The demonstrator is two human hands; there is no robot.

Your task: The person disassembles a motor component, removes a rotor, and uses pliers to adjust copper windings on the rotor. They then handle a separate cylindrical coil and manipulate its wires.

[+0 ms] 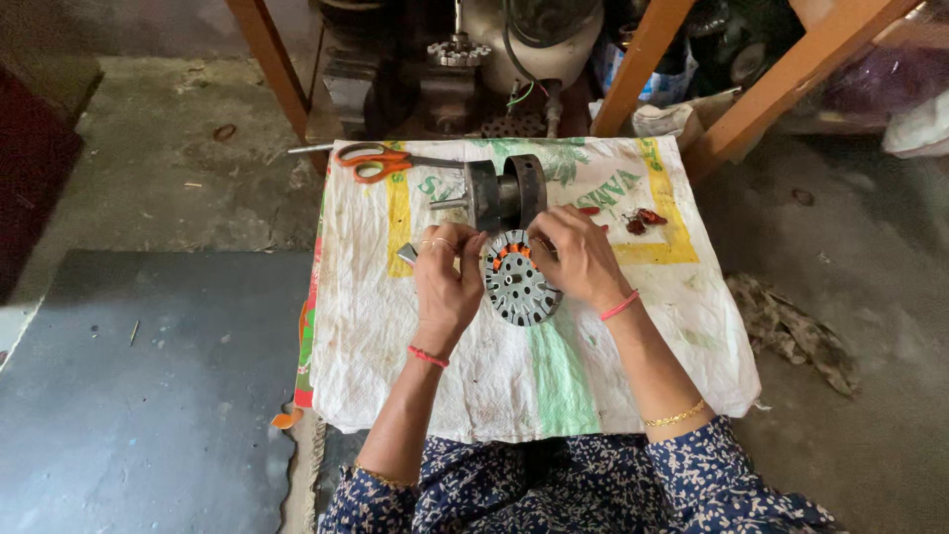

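I hold a round, grey slotted stator core [518,290] between my two hands, over the middle of a white woven sack [514,376] spread across the work surface. My left hand [447,282] is curled closed against the core's left edge, fingers wrapped around a small grey piece [407,254] that sticks out to the left (I cannot tell exactly what it is). My right hand [578,255] grips the core's upper right rim, fingertips pressed in by the orange insulation strips [506,252] set in its top slots. Just beyond the core, touching my fingers or nearly so, stands a dark metal winding fixture with a shaft [499,195]. Orange-handled scissors [381,160] lie at the sack's far left corner. A few small reddish-brown bits [641,220] lie to the right of the fixture, near my right hand.
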